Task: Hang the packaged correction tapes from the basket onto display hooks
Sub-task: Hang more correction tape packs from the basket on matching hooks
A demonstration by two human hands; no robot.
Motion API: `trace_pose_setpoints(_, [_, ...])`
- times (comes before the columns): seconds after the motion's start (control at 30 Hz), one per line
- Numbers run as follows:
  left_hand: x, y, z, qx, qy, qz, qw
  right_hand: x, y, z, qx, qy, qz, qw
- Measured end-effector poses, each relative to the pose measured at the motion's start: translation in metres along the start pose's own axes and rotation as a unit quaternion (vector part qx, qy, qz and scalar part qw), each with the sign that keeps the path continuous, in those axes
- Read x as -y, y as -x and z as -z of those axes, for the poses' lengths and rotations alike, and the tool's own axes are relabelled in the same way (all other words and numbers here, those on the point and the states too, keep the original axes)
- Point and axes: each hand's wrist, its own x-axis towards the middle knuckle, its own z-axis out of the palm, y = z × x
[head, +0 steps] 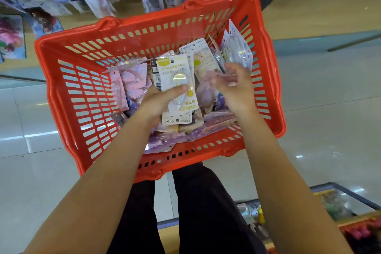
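The floor (321,93) was pale glossy tile with grout lines and bright light reflections. A wooden base panel (321,14) ran along the far side, with a dark strip at its lower edge. At the far left, a colourful illustrated pack (11,37) with pink and green artwork stood against the display, and beside it hung a pack showing a dark-haired figure (44,20). At the lower right, a low glass-topped case (338,202) with a dark metal frame held small assorted goods, too blurred to identify. Black trousers (198,208) occupied the lower centre, above the tile.
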Motion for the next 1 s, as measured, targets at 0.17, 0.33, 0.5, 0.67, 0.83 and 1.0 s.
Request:
trace_pose_setpoints(0.17, [0.0,-0.003,0.005,0.002,-0.017,0.008,1.0,-0.003,-0.016,-0.001,0.044,0.123,0.001,0.991])
trace_pose_setpoints(0.33, [-0.002,-0.002,0.012,-0.001,-0.02,0.003,1.0,-0.001,-0.008,0.009,0.078,-0.065,-0.035,0.994])
trace_pose_setpoints(0.5, [-0.006,0.0,0.019,0.001,-0.005,-0.008,1.0,0.012,0.0,0.025,0.082,-0.335,-0.099,0.933])
trace_pose_setpoints(0.67, [-0.012,0.008,0.013,0.036,-0.014,-0.018,0.999,0.038,0.005,-0.006,0.117,-0.308,-0.128,0.936])
trace_pose_setpoints(0.83, [-0.036,0.037,0.0,0.029,-0.002,-0.063,0.998,0.078,0.019,-0.032,0.093,-0.228,-0.098,0.964])
trace_pose_setpoints(1.0, [-0.105,0.095,-0.005,-0.004,0.092,-0.135,0.987,0.165,0.049,-0.002,0.113,-0.289,-0.055,0.949])
